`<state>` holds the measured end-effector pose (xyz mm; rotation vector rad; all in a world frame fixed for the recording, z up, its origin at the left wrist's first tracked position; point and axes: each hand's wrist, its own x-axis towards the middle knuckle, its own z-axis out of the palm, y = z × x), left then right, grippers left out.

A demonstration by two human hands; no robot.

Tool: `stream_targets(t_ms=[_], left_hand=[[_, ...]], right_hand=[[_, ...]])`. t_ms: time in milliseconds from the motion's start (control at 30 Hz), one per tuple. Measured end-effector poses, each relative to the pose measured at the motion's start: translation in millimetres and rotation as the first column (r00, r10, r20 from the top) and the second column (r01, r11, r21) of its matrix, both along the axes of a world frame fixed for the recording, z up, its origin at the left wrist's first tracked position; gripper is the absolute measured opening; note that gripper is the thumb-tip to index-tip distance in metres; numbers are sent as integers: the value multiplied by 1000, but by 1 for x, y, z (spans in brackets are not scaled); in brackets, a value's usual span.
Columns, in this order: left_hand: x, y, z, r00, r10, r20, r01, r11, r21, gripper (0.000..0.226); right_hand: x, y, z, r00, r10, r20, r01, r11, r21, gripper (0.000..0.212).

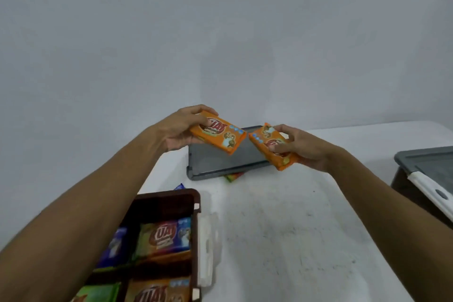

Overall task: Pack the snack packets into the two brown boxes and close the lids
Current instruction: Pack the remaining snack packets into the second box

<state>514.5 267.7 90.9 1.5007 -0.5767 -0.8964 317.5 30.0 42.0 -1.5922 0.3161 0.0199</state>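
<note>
— What is each hand doing?
— My left hand grips one orange snack packet by its short end, thumb on the printed face, fingers curled round behind. My right hand clamps a second orange packet the same way. I hold both up over the far part of the white table, their free ends near each other but apart

— And the boxes?
— The open brown box is at seven o'clock, partly under my left forearm. In it lie an orange-and-yellow packet, a purple packet at its nine o'clock, and nearer me a green packet and another orange packet. Its white latch sits on the three o'clock side. The other brown box is at the three o'clock edge of the view, a grey lid on top of it and a white clasp on its near side

— Anything else on the table?
— A loose grey lid lies at twelve o'clock, below the packets I hold. A green-and-yellow packet pokes out from under its near edge, and a blue packet corner shows just past the open box's far wall
</note>
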Motion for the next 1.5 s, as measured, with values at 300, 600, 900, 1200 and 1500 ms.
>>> stream_targets(t_ms=[300,600,900,1200,1500], left_hand=[[-7,190,-20,993,-106,50,99,987,125,23],[-26,261,-60,895,-304,328,141,887,439,17],[-27,268,-62,869,-460,183,308,791,528,19],[-37,265,-69,563,-768,306,305,537,786,22],[-17,265,-56,598,-620,509,194,727,659,13]], right_hand=[[14,162,38,974,193,-115,-219,935,-279,37],[40,267,30,823,392,-412,-551,371,-748,38],[39,283,16,698,433,-571,-703,265,-660,38],[28,298,2,624,452,-637,-767,202,-609,43],[46,285,9,815,360,-454,-555,256,-792,41]])
